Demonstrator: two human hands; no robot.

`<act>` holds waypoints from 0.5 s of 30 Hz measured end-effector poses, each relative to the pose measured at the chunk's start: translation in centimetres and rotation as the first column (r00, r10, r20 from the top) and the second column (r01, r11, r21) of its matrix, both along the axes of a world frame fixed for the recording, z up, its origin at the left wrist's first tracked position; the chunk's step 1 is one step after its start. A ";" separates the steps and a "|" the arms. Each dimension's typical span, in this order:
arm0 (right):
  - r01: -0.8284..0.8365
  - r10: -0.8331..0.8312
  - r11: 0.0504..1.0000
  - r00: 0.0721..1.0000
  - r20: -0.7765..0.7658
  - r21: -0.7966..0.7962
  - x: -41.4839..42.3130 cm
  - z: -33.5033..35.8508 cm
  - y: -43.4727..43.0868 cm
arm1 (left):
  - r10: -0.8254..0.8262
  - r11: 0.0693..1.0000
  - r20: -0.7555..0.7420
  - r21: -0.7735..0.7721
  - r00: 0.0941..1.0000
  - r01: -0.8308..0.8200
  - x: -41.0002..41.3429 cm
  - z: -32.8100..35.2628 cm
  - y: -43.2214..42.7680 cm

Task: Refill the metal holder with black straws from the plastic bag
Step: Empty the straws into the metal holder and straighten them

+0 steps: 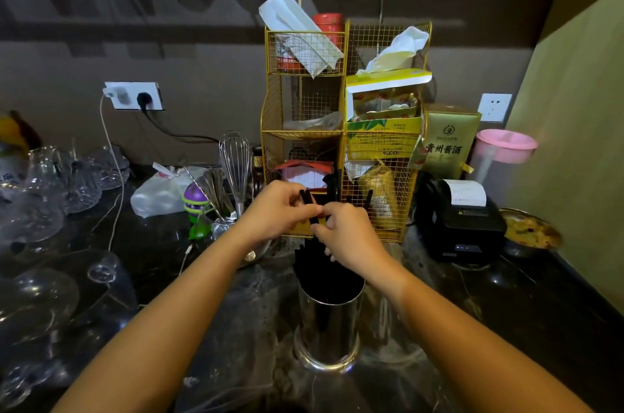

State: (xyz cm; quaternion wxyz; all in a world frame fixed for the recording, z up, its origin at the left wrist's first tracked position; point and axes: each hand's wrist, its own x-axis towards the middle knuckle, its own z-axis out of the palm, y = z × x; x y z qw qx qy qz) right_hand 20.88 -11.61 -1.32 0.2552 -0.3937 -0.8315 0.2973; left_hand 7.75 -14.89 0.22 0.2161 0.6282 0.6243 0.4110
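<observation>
A shiny metal holder (329,328) stands upright on the dark counter in the middle foreground, with several black straws (312,264) sticking out of its mouth. Directly above it my left hand (280,210) and my right hand (349,237) meet, both pinching the upper ends of black straws. My right hand covers part of the bundle. More black straws (332,188) stand behind my hands, in front of the gold rack. I cannot make out a plastic bag around the straws.
A gold wire rack (374,149) with boxes and tissues stands right behind my hands. A whisk and spoons (233,169) and a white plastic bag (158,193) sit at left, glasses (50,196) at far left, a black receipt printer (462,220) at right.
</observation>
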 end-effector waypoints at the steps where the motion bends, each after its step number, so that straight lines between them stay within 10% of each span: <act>1: -0.005 0.005 1.000 1.000 0.001 -0.008 0.0 0.1 0.0 | -0.001 1.000 -0.011 0.001 1.000 0.001 0.0 0.4 -0.1; 15: -0.107 0.102 0.991 0.993 -0.065 -0.080 0.1 1.1 0.3 | 0.026 0.982 -0.084 0.190 0.996 -0.009 -2.3 9.5 -1.3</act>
